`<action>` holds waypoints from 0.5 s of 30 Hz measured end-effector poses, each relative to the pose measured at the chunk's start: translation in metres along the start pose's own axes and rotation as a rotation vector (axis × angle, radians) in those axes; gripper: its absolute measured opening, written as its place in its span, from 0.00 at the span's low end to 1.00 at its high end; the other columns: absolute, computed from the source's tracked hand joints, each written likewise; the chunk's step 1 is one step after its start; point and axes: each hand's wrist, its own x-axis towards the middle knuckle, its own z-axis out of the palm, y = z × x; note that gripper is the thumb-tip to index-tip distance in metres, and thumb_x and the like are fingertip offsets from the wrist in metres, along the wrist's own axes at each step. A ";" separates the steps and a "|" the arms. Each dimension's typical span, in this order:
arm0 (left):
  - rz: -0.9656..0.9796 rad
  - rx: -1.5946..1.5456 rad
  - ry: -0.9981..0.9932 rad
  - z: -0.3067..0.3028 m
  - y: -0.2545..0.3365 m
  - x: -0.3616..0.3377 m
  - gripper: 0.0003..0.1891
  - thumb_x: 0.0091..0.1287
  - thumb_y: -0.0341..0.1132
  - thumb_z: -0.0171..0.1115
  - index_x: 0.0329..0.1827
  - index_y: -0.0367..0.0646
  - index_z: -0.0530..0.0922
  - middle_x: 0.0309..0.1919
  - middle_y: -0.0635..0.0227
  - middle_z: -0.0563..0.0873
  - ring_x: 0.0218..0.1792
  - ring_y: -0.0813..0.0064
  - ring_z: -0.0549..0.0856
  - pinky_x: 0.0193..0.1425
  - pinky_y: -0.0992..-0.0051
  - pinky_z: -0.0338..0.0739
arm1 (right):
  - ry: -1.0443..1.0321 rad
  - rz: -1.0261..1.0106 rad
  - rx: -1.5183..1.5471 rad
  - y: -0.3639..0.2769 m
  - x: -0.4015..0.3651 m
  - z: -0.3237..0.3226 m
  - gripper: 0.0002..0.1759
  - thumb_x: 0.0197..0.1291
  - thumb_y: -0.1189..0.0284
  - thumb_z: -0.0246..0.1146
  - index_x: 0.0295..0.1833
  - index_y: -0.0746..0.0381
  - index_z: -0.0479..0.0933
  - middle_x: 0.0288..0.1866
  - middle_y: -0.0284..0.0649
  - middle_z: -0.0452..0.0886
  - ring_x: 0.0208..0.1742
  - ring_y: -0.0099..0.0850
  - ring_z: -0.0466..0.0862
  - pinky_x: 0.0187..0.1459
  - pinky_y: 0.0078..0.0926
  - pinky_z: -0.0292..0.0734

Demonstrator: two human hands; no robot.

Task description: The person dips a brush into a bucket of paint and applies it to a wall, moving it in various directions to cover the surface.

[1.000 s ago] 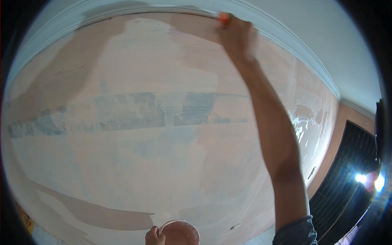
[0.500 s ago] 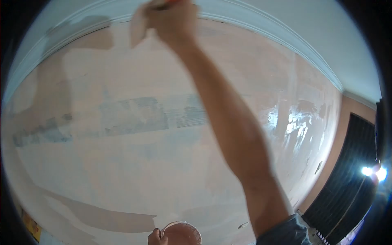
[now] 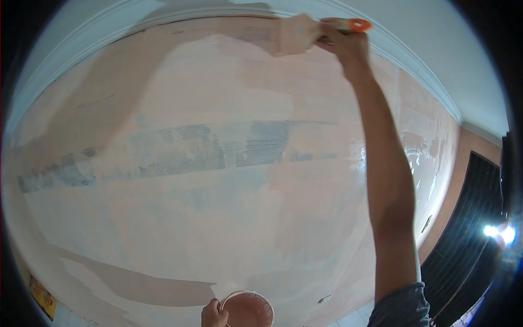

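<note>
My right hand, raised high at the end of a stretched arm, grips a wide paintbrush by its handle, which has an orange end. The brush's pale pink bristles point left and lie against the top of the wall, just below the white moulding. At the bottom of the view my left hand holds a bucket by its rim, thumb over the edge. Pinkish paint is inside it. The wall is patchy pale pink, with a grey-blue streaked band across the middle.
White moulding runs along the wall's top under the ceiling. Wet-looking gloss shows at the right. Beyond the corner are a dark ribbed panel and a bright lamp. A yellow-orange item lies at the lower left. Arm shadows cross the wall.
My right hand has swept the brush to the right along the wall's top edge, and its shadow has followed. The bucket in my left hand has shifted slightly right.
</note>
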 end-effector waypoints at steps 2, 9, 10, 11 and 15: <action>-0.009 -0.010 -0.011 0.000 0.002 -0.001 0.09 0.48 0.33 0.58 0.28 0.36 0.71 0.25 0.50 0.80 0.29 0.50 0.81 0.35 0.59 0.74 | 0.086 0.007 -0.084 -0.007 -0.003 -0.045 0.15 0.56 0.76 0.65 0.47 0.73 0.78 0.42 0.47 0.82 0.40 0.35 0.86 0.45 0.29 0.87; -0.034 0.026 -0.038 0.002 0.001 0.007 0.10 0.48 0.33 0.58 0.28 0.35 0.71 0.25 0.50 0.80 0.28 0.50 0.81 0.35 0.59 0.74 | 0.355 -0.125 -0.672 -0.009 -0.002 -0.154 0.11 0.50 0.68 0.68 0.38 0.62 0.85 0.32 0.41 0.85 0.36 0.30 0.87 0.38 0.28 0.85; -0.032 0.024 -0.035 0.002 0.002 0.009 0.10 0.48 0.33 0.58 0.28 0.35 0.71 0.24 0.50 0.80 0.28 0.50 0.81 0.35 0.59 0.74 | 0.359 -0.128 -0.680 -0.007 -0.001 -0.158 0.11 0.50 0.68 0.68 0.38 0.62 0.85 0.32 0.41 0.85 0.36 0.30 0.87 0.38 0.28 0.85; -0.029 0.024 -0.039 0.003 0.003 0.010 0.10 0.48 0.33 0.58 0.28 0.35 0.71 0.24 0.50 0.80 0.28 0.50 0.81 0.35 0.59 0.74 | 0.365 -0.156 -0.860 -0.006 -0.002 -0.155 0.12 0.51 0.64 0.66 0.38 0.59 0.85 0.31 0.42 0.86 0.36 0.35 0.87 0.39 0.32 0.83; 0.003 0.031 0.005 0.006 0.000 0.007 0.09 0.48 0.32 0.58 0.27 0.36 0.70 0.24 0.50 0.80 0.28 0.50 0.81 0.35 0.59 0.74 | 0.344 -0.216 -1.143 -0.003 -0.006 -0.122 0.15 0.52 0.58 0.63 0.36 0.57 0.84 0.32 0.49 0.84 0.39 0.49 0.84 0.43 0.40 0.79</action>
